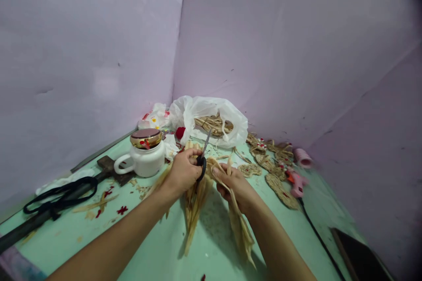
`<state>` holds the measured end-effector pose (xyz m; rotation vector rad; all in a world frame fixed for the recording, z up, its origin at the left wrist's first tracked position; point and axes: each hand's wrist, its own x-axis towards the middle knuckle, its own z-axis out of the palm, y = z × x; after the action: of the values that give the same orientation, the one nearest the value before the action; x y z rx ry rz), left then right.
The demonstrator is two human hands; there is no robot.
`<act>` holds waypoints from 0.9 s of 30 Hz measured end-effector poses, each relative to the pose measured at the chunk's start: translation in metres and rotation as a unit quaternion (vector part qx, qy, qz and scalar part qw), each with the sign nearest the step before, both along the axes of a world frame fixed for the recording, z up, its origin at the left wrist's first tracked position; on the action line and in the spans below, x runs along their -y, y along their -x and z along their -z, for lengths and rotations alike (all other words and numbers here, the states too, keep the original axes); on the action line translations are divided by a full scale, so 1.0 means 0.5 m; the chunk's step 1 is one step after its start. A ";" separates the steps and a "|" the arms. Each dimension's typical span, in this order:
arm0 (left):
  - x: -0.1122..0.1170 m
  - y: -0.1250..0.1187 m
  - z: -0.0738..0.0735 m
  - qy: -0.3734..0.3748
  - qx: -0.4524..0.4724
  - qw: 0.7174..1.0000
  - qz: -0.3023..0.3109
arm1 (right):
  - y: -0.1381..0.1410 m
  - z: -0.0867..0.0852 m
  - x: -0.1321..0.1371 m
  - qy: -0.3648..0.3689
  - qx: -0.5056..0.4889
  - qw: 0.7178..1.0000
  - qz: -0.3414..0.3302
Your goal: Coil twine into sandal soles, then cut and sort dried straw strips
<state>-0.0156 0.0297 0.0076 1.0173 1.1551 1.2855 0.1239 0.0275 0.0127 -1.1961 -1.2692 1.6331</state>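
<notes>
My left hand [183, 171] is closed around the black handles of a pair of scissors [203, 154], whose blades point up and away. Under that hand hangs a bundle of dried straw-coloured leaf strips [194, 204]. My right hand [232, 180] grips another dried strip [240, 224] that trails down toward me. The two hands are close together above the pale green table [138, 237].
A white teapot with a gold lid [143, 153] stands left of my hands. Behind is a white plastic bag of straw [214, 120]. Woven straw pieces [280, 186], a pink glue gun [296, 182] and its black cable [316, 232] lie right. A black cord [62, 193] lies far left.
</notes>
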 end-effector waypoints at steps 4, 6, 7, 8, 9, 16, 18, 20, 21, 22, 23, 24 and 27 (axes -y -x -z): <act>0.000 -0.006 0.007 0.016 0.002 1.000 -0.003 | -0.007 0.021 -0.009 0.008 0.020 0.997 0.074; 0.002 -0.009 0.003 0.025 0.009 1.000 -0.008 | -0.016 0.028 -0.012 0.003 0.012 0.999 0.046; 0.004 -0.010 0.000 0.030 0.016 0.999 -0.011 | -0.022 0.029 -0.013 -0.004 0.002 1.000 0.021; 0.005 -0.011 -0.004 0.035 0.024 0.999 -0.012 | -0.029 0.030 -0.013 -0.010 -0.009 1.000 -0.007; 0.007 -0.011 -0.008 0.041 0.031 0.999 -0.012 | -0.035 0.029 -0.013 -0.011 -0.021 0.999 -0.030; 0.008 -0.004 -0.013 0.039 0.035 0.998 0.020 | -0.056 0.026 -0.016 0.026 -0.054 0.996 -0.069; 0.007 0.002 -0.012 0.019 -0.014 0.999 0.034 | -0.056 0.026 -0.022 0.029 -0.040 0.999 -0.021; 0.008 0.009 -0.014 -0.011 -0.095 0.994 0.052 | -0.060 0.021 -0.029 0.034 -0.024 0.998 0.040; 0.009 0.013 -0.017 -0.032 -0.145 0.987 0.059 | -0.063 0.017 -0.033 0.036 -0.019 0.997 0.068; 0.011 0.017 -0.020 -0.056 -0.203 0.975 0.067 | -0.067 0.012 -0.036 0.036 -0.019 0.995 0.091; 0.014 0.019 -0.024 -0.081 -0.267 0.958 0.072 | -0.071 0.006 -0.039 0.034 -0.022 0.993 0.109; 0.017 0.020 -0.028 -0.101 -0.333 0.934 0.075 | -0.076 0.000 -0.041 0.032 -0.026 0.992 0.123; 0.031 0.016 -0.040 -0.121 -0.492 0.858 0.082 | -0.083 -0.016 -0.040 0.025 -0.026 0.989 0.143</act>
<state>-0.0234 0.0141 0.0279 2.0468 1.6105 0.7424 0.1655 0.0474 0.0205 -1.2917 -0.9797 1.4815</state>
